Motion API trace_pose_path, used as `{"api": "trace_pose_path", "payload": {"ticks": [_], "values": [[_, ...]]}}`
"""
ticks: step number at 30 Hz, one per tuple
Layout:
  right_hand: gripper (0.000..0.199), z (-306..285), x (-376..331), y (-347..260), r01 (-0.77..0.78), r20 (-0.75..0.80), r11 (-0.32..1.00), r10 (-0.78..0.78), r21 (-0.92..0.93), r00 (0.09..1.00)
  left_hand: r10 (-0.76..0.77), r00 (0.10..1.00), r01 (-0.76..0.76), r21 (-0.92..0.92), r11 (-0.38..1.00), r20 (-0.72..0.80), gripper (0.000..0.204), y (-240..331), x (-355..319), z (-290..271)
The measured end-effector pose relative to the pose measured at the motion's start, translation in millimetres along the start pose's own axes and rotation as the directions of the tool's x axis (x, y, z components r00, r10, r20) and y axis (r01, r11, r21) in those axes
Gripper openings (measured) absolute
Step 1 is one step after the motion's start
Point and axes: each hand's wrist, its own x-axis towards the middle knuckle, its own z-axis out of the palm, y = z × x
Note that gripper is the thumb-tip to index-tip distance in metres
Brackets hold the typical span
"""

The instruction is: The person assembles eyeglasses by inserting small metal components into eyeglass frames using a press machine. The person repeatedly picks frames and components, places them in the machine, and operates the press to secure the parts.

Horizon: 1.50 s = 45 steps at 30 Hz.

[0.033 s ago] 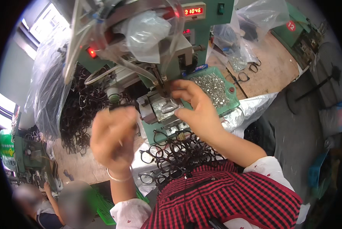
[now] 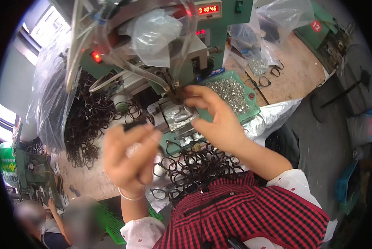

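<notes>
**Clearly, two hands flank a metal fixture**

At the far left, a clear plastic bag (image 2: 49,97) hangs beside a heap of dark eyeglass frames (image 2: 84,114) on the brown surface (image 2: 92,180). Below them, at the picture's lower left, a co-worker (image 2: 51,232) shows near a green basket (image 2: 111,222).

Next comes the left hand (image 2: 132,155), blurred, with its fingers bent and a white bracelet (image 2: 131,196) at the wrist. A dark strip (image 2: 136,124) shows at its fingertips; whether they are closed on it, I cannot tell.

Just to its right, the metal fixture (image 2: 179,116) sits low on the green machine (image 2: 235,27), under clear tubes. A tangle of dark frames (image 2: 194,164) lies in front of it, next to the red-and-black checked apron (image 2: 235,207).

The right hand (image 2: 217,122) reaches round the fixture's right side, thumb and fingers spread apart, the thumb at the fixture's edge. Behind that hand stands a green tray (image 2: 255,111) of small shiny metal parts (image 2: 231,95). Farther right, a few dark frames (image 2: 264,81) lie on the surface, well apart from both hands.
</notes>
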Motion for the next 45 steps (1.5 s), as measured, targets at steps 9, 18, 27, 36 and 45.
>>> {"api": "trace_pose_path", "payload": {"ticks": [9,18,27,36,45], "values": [[0.034,-110.6,20.8,85.3,-0.006,-0.376,0.863,-0.213,-0.505,0.902,0.171,0.965,-0.153,-0.103,0.983,0.198,0.038,-13.4,-28.6,57.3],[0.023,-115.1,-2.2,108.3,0.178,0.154,0.092,-0.224,-0.980,0.962,0.125,0.988,-0.094,-0.286,0.953,0.091,0.031,-20.1,-43.6,77.2],[0.014,-129.0,16.7,117.4,0.232,0.095,0.418,-0.322,-0.878,0.942,-0.680,0.657,0.730,0.500,0.466,-0.325,0.041,-66.9,-193.8,-28.2],[0.018,-153.8,28.1,143.7,0.023,-0.156,0.715,-0.183,-0.699,0.971,-0.814,0.410,0.858,0.477,0.191,-0.412,0.021,-170.4,-238.4,-80.6],[0.017,-177.7,-2.0,121.2,-0.105,-0.238,0.802,-0.047,-0.588,0.970,-0.849,0.083,0.873,0.449,-0.190,-0.522,0.044,-273.1,-261.0,-105.3]]}}
